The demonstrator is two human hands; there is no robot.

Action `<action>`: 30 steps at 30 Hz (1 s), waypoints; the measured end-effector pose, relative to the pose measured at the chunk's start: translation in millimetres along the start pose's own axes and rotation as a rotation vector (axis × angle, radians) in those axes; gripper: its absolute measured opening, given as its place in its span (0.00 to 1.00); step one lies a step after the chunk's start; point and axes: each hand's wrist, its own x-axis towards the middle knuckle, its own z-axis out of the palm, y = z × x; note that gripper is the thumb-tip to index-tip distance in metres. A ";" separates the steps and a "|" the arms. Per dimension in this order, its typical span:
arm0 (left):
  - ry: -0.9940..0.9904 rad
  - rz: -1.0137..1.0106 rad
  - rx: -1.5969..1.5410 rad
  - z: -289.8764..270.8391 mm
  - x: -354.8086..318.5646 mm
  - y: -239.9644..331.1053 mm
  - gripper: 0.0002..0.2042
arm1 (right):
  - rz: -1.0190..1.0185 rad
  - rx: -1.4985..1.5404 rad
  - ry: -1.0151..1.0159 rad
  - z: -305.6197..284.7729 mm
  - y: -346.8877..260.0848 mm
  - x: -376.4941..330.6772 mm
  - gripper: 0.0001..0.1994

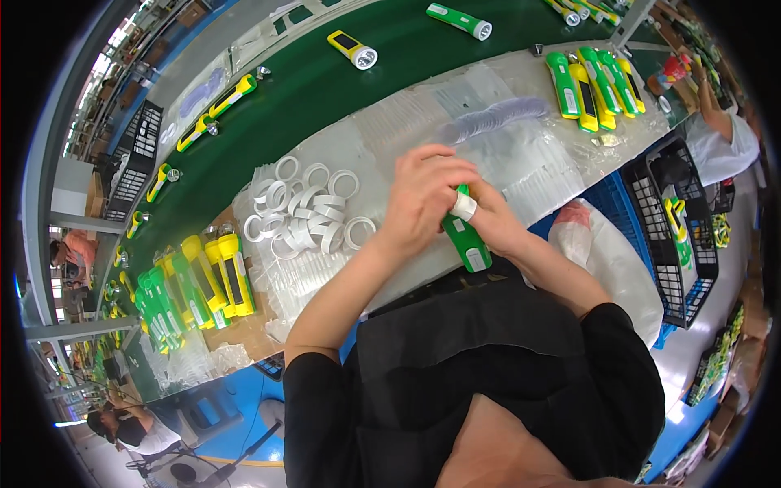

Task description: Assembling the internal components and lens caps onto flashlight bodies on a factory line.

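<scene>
Both my hands meet over the workbench on a green flashlight (467, 244) with a white head ring. My left hand (423, 195) covers the head end from above, fingers curled around it. From the right side, my right hand (492, 220) grips the body. The flashlight points away from me, its tail toward my chest. A pile of white plastic rings (305, 211) lies just left of my hands on clear plastic sheeting (521, 154).
Green and yellow flashlights (195, 285) lie in rows at the left and more flashlights (594, 85) at the far right. A green conveyor belt (325, 89) carries single flashlights. A black wire basket (675, 236) stands to the right. Other people work at the edges.
</scene>
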 end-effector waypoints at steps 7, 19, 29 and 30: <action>0.034 -0.198 -0.032 34.9 15.0 -28.7 0.18 | -0.090 0.235 0.145 -28.8 -1.0 -10.6 0.21; -0.088 -0.314 0.377 37.8 3.6 -108.8 0.24 | -0.076 0.156 0.129 -44.8 -4.6 -19.2 0.24; -0.075 -0.122 0.156 1.8 -5.1 8.2 0.17 | -0.117 0.182 -0.038 -20.1 -8.8 -7.4 0.26; -0.072 -0.124 0.161 -1.2 -8.7 9.5 0.17 | -0.123 0.158 -0.072 -16.0 -9.2 -5.9 0.27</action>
